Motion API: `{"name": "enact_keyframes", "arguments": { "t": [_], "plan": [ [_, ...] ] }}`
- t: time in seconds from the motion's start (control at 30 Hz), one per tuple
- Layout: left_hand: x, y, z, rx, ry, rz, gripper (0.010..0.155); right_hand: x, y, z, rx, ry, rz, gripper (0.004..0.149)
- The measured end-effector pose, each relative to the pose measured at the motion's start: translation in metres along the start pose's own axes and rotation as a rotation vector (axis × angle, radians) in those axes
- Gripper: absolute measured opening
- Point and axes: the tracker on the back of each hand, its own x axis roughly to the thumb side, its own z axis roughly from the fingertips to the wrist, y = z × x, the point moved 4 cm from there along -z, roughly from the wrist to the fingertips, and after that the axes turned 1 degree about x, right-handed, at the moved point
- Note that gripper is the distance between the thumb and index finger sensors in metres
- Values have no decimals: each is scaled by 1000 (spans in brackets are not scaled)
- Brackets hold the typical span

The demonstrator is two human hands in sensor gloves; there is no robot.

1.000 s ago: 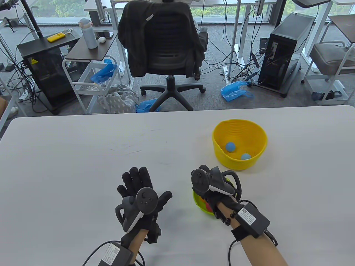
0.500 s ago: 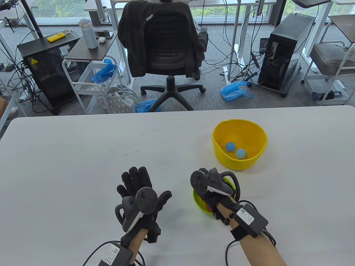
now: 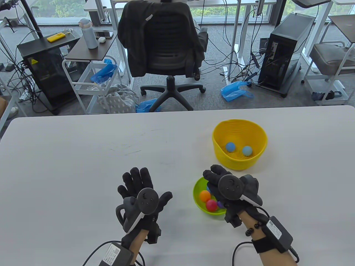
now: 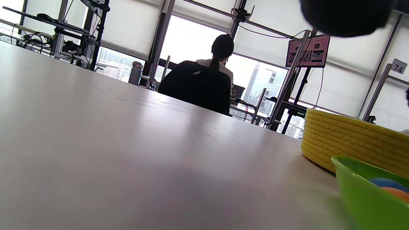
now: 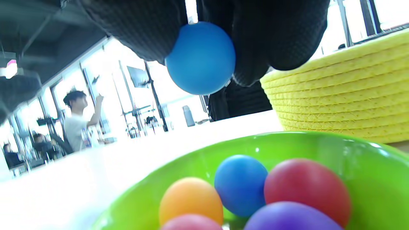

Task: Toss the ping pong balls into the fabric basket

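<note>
A yellow fabric basket [image 3: 251, 164] stands on the white table [image 3: 83, 155] at the right, with two blue balls [image 3: 230, 146] inside. It also shows in the right wrist view [image 5: 345, 105]. In front of it a green bowl [image 3: 197, 189] holds several coloured balls [image 3: 205, 195]. My right hand [image 3: 219, 180] hovers over the bowl. In the right wrist view its fingertips [image 5: 143, 35] pinch a blue ball [image 5: 201, 58] just above the bowl [image 5: 377, 179]. My left hand [image 3: 138, 184] lies flat on the table, fingers spread, holding nothing.
An office chair [image 3: 163, 52] with a dark jacket stands beyond the table's far edge. A side table with a bottle [image 3: 88, 33], a wire cart, PC towers and cables fill the floor behind. In the left wrist view the basket [image 4: 351, 140] and bowl [image 4: 361, 195] sit at the right.
My right hand has rolled palm-down and shifted right, uncovering the bowl's balls, and now pinches a blue ball. One blue ball in the basket rolled. My left hand has not moved.
</note>
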Motion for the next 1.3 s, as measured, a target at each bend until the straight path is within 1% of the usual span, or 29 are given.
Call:
{"name": "enact_keyframes", "arguments": {
  "t": [0.13, 0.23, 0.33, 0.47, 0.67, 0.77, 0.93, 1.0, 1.1, 1.17, 1.23, 1.27, 1.3],
  "plan": [
    [0, 0, 1, -2, 1, -3, 108, -30, -13, 9, -95, 49, -211, 47],
    [1, -1, 1, -5, 0, -9, 108, -50, -19, 15, -140, 82, -300, 49],
    [3, -3, 1, -11, -3, -18, 108, -67, -23, 19, -175, 113, -370, 50],
    [5, -4, 2, -31, -4, -34, 108, -87, -22, 22, -203, 160, -543, 51],
    [7, -6, 3, -37, -3, -54, 108, -107, -15, 22, -185, 227, -763, 51],
    [8, -6, 4, -34, -1, -65, 108, -114, -13, 20, -182, 252, -804, 52],
    [8, -6, 4, -32, 7, -75, 108, -122, -10, 14, -144, 273, -876, 52],
    [7, -5, 4, -29, 11, -75, 108, -125, -9, 11, -149, 291, -922, 52],
    [6, -4, 4, -25, 18, -76, 108, -134, -6, 5, -147, 313, -1036, 53],
    [6, -4, 4, -22, 20, -81, 108, -140, -3, 2, -151, 314, -1146, 59],
    [6, -4, 5, -23, 21, -81, 108, -145, -1, -2, -137, 300, -1270, 71],
    [6, -4, 5, -23, 22, -84, 108, -147, 1, -4, -112, 280, -1339, 77],
    [6, -4, 5, -23, 22, -84, 108, -149, 2, -5, -98, 269, -1369, 81]
  ]
}}
